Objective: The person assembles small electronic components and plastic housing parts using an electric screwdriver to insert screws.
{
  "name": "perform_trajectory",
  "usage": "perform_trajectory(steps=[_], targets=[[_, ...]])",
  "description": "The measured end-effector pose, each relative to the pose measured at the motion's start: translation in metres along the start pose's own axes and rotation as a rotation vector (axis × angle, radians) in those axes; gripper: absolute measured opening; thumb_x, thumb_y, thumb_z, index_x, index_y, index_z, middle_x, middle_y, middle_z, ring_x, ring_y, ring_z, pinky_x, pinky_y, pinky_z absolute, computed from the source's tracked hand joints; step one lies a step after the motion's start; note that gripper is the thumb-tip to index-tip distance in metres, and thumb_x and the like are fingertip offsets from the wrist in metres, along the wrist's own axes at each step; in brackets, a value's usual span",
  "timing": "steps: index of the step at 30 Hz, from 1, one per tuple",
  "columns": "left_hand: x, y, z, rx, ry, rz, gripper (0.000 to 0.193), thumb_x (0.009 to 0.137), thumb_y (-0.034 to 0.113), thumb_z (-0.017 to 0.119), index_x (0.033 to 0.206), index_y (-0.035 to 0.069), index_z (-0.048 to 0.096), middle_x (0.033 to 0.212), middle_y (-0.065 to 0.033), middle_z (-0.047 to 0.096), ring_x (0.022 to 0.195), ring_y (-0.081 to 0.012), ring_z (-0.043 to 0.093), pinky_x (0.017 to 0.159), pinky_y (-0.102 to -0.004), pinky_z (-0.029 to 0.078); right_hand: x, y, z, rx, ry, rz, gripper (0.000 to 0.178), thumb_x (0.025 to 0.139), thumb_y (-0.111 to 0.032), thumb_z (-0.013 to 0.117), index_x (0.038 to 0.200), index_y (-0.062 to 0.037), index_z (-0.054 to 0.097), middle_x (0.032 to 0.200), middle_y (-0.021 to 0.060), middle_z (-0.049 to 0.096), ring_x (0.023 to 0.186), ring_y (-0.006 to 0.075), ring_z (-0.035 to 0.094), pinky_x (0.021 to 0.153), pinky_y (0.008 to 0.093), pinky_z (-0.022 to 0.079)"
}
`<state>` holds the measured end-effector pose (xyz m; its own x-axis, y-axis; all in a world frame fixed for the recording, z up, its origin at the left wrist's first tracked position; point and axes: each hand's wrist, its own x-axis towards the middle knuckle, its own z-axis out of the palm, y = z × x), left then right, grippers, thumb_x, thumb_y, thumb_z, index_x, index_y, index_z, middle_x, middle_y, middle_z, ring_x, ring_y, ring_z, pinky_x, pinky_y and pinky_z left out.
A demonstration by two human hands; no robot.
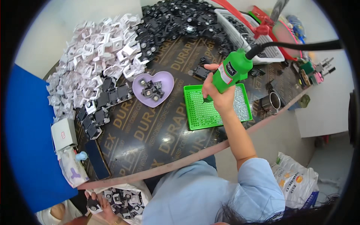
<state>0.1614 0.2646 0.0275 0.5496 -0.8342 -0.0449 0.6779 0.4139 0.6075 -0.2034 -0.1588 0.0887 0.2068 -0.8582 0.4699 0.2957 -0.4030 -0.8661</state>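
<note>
Green tray (195, 112) of silvery bits (241, 104), bag (146, 192) of units (124, 200), right hand (221, 96) around driver (237, 67), left hand (106, 210) around black-and-white piece (93, 205)

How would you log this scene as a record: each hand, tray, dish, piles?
Right hand: gripping green power tool over the tray
Left hand: holding black-and-white part beside open white bag
Tray: green, perforated, small silvery pieces toward its right
Dish: lilac, heart-shaped, holding dark parts
Piles: white parts left, black parts behind
</note>
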Motion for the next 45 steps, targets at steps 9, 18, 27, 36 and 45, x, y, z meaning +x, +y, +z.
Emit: perform_trajectory(steps=[9, 18, 27, 36, 45], targets=[[-0.081, -0.001, -0.041, 0.349, 0.594, 0.347, 0.039, 0.09, 0.045, 0.05, 0.092, 0.006, 0.046, 0.081, -0.0053, 0.047, 0.077, -0.0184, 0.048, 0.069, -0.0278, 0.044, 0.006, 0.024, 0.019, 0.025, -0.036, -0.036, 0.04, 0.076, -0.003, 0.07, 0.112, 0.0026, 0.052, 0.067, 0.0001, 0.054, 0.055, 0.0063, 0.052, 0.051, 0.0202, 0.041], [-0.074, -0.026, -0.032, 1.509, 0.913, 0.36, 0.031, 0.091, 0.035, 0.054, 0.085, 0.004, 0.053, 0.073, -0.0002, 0.047, 0.066, -0.0109, 0.046, 0.06, -0.0255, 0.039, 0.008, 0.035, 0.021, -0.03, -0.04, -0.071, 0.04, 0.075, 0.0, 0.069, 0.112, 0.0044, 0.052, 0.066, 0.0, 0.054, 0.056, 0.0059, 0.049, 0.051, 0.0201, 0.038], [-0.068, -0.064, -0.033, 2.289, 0.701, 0.412, 0.033, 0.087, 0.028, 0.061, 0.093, -0.003, 0.049, 0.086, -0.0166, 0.05, 0.082, -0.0333, 0.047, 0.074, -0.0421, 0.038, 0.008, 0.046, 0.02, 0.018, -0.032, -0.048, 0.04, 0.073, 0.005, 0.07, 0.108, 0.0007, 0.052, 0.071, 0.001, 0.056, 0.06, 0.007, 0.051, 0.054, 0.0204, 0.04], [-0.009, -0.063, 0.036, 2.125, 0.639, 0.671, 0.036, 0.081, 0.012, 0.066, 0.11, -0.004, 0.052, 0.108, -0.0182, 0.053, 0.102, -0.0347, 0.048, 0.09, -0.0439, 0.036, 0.006, 0.028, 0.023, -0.05, -0.049, -0.138, 0.044, 0.077, -0.006, 0.068, 0.115, 0.0024, 0.047, 0.066, 0.0017, 0.054, 0.056, 0.0088, 0.051, 0.051, 0.0212, 0.041], [0.183, -0.091, 0.118, 2.244, -0.172, 0.835, 0.039, 0.072, 0.02, 0.071, 0.104, 0.005, 0.054, 0.111, -0.0106, 0.052, 0.11, -0.0311, 0.046, 0.091, -0.0424, 0.034, -0.01, -0.013, 0.013, -0.027, 0.077, -0.202, 0.071, 0.077, -0.044, 0.07, 0.121, 0.0034, 0.04, 0.059, 0.0032, 0.047, 0.048, 0.012, 0.045, 0.045, 0.024, 0.038]])
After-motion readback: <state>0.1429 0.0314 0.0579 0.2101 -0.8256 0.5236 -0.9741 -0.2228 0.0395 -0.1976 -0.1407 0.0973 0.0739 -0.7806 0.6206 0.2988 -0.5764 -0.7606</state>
